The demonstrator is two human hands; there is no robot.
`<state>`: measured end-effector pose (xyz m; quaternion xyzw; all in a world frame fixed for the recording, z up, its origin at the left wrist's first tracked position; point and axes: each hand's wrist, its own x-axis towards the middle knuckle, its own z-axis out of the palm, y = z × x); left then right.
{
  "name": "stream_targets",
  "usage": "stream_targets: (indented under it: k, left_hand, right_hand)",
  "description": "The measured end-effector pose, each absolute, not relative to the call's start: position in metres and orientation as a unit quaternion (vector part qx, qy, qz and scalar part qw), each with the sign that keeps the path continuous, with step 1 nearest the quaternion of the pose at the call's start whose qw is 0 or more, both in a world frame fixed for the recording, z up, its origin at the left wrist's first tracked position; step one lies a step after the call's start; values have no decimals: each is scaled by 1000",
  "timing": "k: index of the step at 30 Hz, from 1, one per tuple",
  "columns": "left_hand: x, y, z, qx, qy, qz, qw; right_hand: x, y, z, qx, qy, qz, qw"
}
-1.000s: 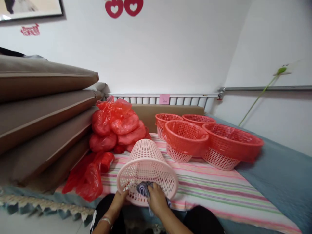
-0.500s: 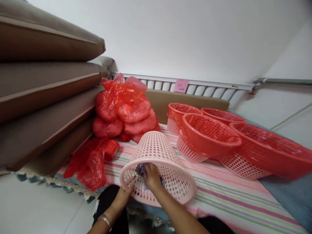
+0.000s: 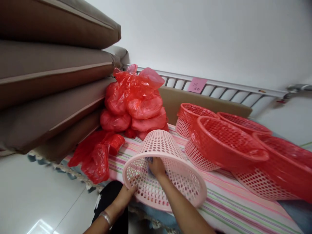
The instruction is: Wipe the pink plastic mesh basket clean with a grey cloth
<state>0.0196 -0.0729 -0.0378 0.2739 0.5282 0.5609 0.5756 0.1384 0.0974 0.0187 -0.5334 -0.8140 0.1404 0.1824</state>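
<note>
At the left, a crumpled bunch of thin red plastic bags (image 3: 95, 164) lies near a heap of bulging red plastic bundles (image 3: 145, 109). Next comes a round, tapered, pale pink perforated plastic basket (image 3: 161, 143), tipped on its side at the near edge, mouth toward the person. The left hand (image 3: 128, 193) grips its rim at the lower left; the right hand (image 3: 156, 166) reaches inside, apparently clutching a bluish-purple cloth (image 3: 150, 173), though its fingers are partly hidden. Wiping seems under way; how much of the inside is done I cannot tell. This basket has no liner, while the four upright pale pink baskets (image 3: 200, 154) to its right have thin red film (image 3: 219, 146) over their rims and look finished.

A stack of thick grey-brown cushions (image 3: 56, 58) rises at the left above glossy pale floor tiles (image 3: 29, 188). Cloth striped in pink, green and purple (image 3: 226, 195) lies under the baskets, over blue fabric (image 3: 299, 211). Behind are a tan panel (image 3: 207, 99), a white ribbed radiator with a pink paper note (image 3: 197, 85), and a plain white wall (image 3: 207, 39)
</note>
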Motion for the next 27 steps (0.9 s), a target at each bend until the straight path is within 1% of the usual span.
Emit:
stream_targets:
  k: [2,3,7,11,16,21,27]
  left_hand:
    - [22,-73,-38,260,532,566,574]
    - [23,-73,-37,255,536,568,570]
    - [27,-75,-28,260,548,568,555]
    - [28,-77,-20,271,537,560,570]
    - [26,-77,-25,263,529,557,584]
    - [26,-76,-30,243,515,563,599]
    - [31,-78,-36,251,500,555,616]
  right_hand:
    - [143,58,15,-530,-828,137,118]
    - [148,38,12,-518,-837,134,109]
    - [171,-29,-2,-462,-864,150,134]
    - [184,-44,-8,-458,-864,150,148]
    - [171,-14,-9,-464,-864,98,170]
    - [150,44,-6,-450,-874,45,177]
    - [129,128,-4,-514,-842,-18,164]
